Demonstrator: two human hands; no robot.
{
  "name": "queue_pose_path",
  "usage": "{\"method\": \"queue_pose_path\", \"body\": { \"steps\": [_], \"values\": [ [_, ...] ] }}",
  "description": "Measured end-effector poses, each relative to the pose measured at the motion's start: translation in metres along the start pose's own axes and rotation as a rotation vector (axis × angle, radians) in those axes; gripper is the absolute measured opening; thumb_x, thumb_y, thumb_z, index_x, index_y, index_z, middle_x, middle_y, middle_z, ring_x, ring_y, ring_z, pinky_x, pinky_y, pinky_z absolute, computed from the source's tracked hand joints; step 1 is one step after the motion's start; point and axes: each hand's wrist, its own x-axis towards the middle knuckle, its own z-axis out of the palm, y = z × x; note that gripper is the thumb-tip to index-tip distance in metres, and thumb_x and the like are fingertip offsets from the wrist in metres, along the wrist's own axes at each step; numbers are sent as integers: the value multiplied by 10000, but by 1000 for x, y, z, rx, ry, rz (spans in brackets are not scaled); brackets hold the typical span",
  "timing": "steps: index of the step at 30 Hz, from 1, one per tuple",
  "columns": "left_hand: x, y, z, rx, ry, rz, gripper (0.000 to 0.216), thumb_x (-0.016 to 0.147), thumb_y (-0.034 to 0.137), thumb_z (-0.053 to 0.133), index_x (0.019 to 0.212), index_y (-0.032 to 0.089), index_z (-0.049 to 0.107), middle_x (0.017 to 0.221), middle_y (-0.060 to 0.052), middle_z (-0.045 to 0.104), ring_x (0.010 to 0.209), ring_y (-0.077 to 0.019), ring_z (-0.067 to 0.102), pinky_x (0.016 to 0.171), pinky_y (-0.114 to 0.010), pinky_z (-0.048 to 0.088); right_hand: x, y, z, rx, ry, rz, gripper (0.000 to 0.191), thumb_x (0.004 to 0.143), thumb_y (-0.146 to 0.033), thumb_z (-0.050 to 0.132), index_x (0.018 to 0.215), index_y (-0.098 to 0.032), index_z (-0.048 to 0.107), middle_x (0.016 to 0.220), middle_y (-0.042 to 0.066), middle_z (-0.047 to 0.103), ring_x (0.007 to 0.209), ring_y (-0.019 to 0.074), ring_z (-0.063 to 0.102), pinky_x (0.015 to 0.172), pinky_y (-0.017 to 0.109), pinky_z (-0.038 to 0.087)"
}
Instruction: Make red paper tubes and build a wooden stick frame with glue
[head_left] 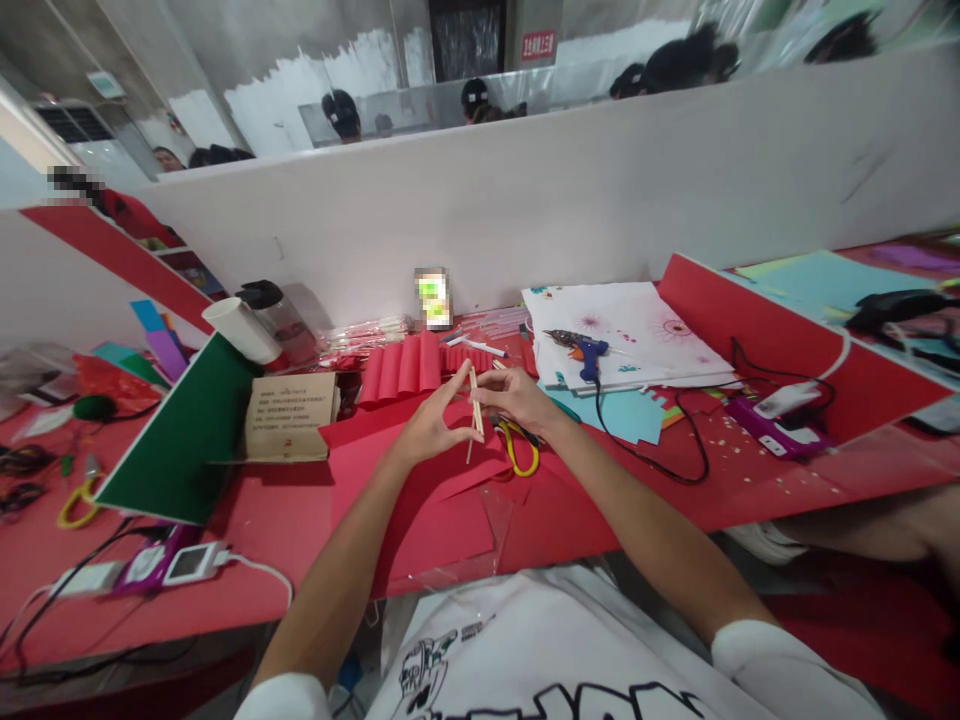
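My left hand (431, 425) and my right hand (517, 398) meet above the red table, both pinching a thin wooden stick (475, 410) that stands nearly upright between them. The left fingers pinch it from the left, the right fingers from the right. Under the hands lie loose red paper sheets (427, 500). Just behind the hands sits a pleated, accordion-folded red paper (409, 368). Yellow-handled scissors (521, 450) lie right below my right hand.
A blue glue gun (581, 350) rests on white patterned paper (637, 330), its black cord trailing to a purple power strip (772, 425). A brown box (291, 415), a green board (184, 440) and a white cup (241, 330) stand left. A white partition (600, 190) closes the back.
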Motion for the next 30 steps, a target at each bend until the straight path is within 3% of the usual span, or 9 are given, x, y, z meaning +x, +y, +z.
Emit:
{"method": "queue_pose_path", "body": {
  "steps": [10, 17, 21, 24, 30],
  "values": [
    [1, 4, 7, -305, 33, -93, 1163, 665, 527, 903, 1628, 295, 294, 1641, -189, 381, 1438, -380, 476, 1133, -484, 452, 0, 0, 1, 88, -54, 2, 397, 614, -417, 942, 876, -163, 784, 745, 18, 724, 671, 132, 674, 592, 226, 565],
    [2, 2, 14, -539, 67, -135, 1167, 612, 413, 966, 1601, 324, 354, 1658, -173, 356, 1447, -365, 454, 977, -355, 529, 2, 4, -1, 113, -38, 15, 430, 602, -446, 953, 863, -161, 765, 771, 24, 735, 686, 131, 694, 603, 215, 561],
    [3, 0, 17, -645, 50, -133, 1127, 618, 341, 972, 1580, 376, 385, 1675, -145, 333, 1215, -265, 624, 858, -290, 554, 2, 4, -1, 135, -41, 9, 425, 604, -433, 956, 864, -157, 762, 762, 17, 731, 652, 117, 683, 598, 213, 559],
    [4, 1, 17, -675, 32, -163, 1147, 630, 304, 967, 1590, 409, 350, 1694, -141, 287, 982, -166, 660, 835, -293, 566, 3, 4, -1, 146, -46, 8, 417, 598, -414, 961, 859, -159, 761, 735, 2, 712, 642, 124, 685, 603, 228, 564],
    [5, 11, 15, -708, 11, -226, 1204, 626, 279, 964, 1611, 406, 284, 1683, -152, 307, 858, -116, 644, 803, -291, 592, 3, 5, -4, 112, -66, 7, 420, 622, -434, 946, 876, -156, 759, 731, -1, 701, 625, 122, 670, 618, 251, 570]
  ]
}}
